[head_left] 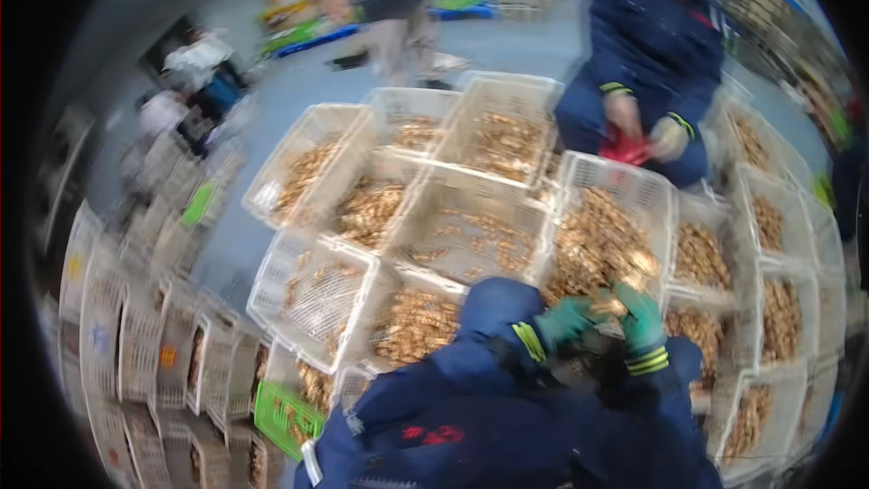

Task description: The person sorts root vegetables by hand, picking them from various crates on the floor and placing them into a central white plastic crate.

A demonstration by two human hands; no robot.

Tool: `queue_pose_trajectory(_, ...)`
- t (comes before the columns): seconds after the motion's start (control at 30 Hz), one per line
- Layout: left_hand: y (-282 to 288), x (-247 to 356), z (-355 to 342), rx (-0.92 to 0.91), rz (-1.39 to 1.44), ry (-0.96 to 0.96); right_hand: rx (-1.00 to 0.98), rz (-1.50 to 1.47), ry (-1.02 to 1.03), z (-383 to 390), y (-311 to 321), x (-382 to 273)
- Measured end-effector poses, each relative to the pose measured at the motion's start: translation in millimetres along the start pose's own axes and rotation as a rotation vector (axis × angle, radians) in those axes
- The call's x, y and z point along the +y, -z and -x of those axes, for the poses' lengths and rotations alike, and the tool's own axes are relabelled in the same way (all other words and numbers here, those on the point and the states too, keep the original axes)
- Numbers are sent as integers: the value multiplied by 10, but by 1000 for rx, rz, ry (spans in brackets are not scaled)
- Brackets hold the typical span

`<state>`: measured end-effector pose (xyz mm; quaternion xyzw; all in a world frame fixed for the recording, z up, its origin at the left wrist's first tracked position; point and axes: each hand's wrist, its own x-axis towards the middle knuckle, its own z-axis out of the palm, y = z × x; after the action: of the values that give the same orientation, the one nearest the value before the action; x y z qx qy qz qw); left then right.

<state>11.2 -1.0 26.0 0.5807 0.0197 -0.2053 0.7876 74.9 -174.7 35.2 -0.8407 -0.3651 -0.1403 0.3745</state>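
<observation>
My left hand, in a green glove, is closed beside a golden-brown piece; blur hides what its fingers grip. Also gloved in green, my right hand is closed, fingers upward, around a pale golden-brown piece. Both hands meet over the near edge of a white plastic crate. Inside that crate lies a heap of knobbly golden-brown pieces, whose kind the blur leaves unclear. A dark patch under my hands cannot be made out. Dark blue sleeves with yellow-striped cuffs cover my arms.
More white crates with such pieces surround me. One crate holds only a scattered few. A green crate stands low at left, near stacked crates. Opposite sits a person in dark blue, hands on something red; others are behind.
</observation>
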Motion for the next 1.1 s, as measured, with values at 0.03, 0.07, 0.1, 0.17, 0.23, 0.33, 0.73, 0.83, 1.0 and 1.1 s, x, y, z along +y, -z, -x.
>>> queue_pose_trajectory(0.03, 16, 86, 125, 50, 22, 22, -105, 18, -66, 9, -17, 2)
queue_pose_trajectory(0.07, 26, 109, 186, -53, 236, 48, 94, 47, 65, -96, 11, -127)
queue_pose_trajectory(0.1, 57, 168, 355, 114, 139, 123, 3, 139, 98, -232, 161, -317)
queue_pose_trajectory(0.17, 226, 77, 281, -32, -6, 154, -98, 1, -92, -301, 439, -289)
queue_pose_trajectory(0.23, 113, 14, 189, -165, -20, 60, 138, -92, 69, -209, 796, -151)
queue_pose_trajectory(0.33, -26, -36, 65, -75, -123, 173, 254, -1607, -628, -81, 1269, -156)
queue_pose_trajectory(0.73, 119, -276, 64, -11, -211, 298, 532, -1899, -256, 684, 1832, 114)
queue_pose_trajectory(0.83, 216, -390, 11, -44, -264, 305, 565, -1739, -348, 891, 1891, 361)
queue_pose_trajectory(1.0, 248, -456, -14, 12, -271, 286, 811, -1333, -931, 1404, 1909, 1136)
queue_pose_trajectory(1.1, 179, -404, 37, -52, -542, 15, 991, -1431, -1003, 1700, 1997, 1743)
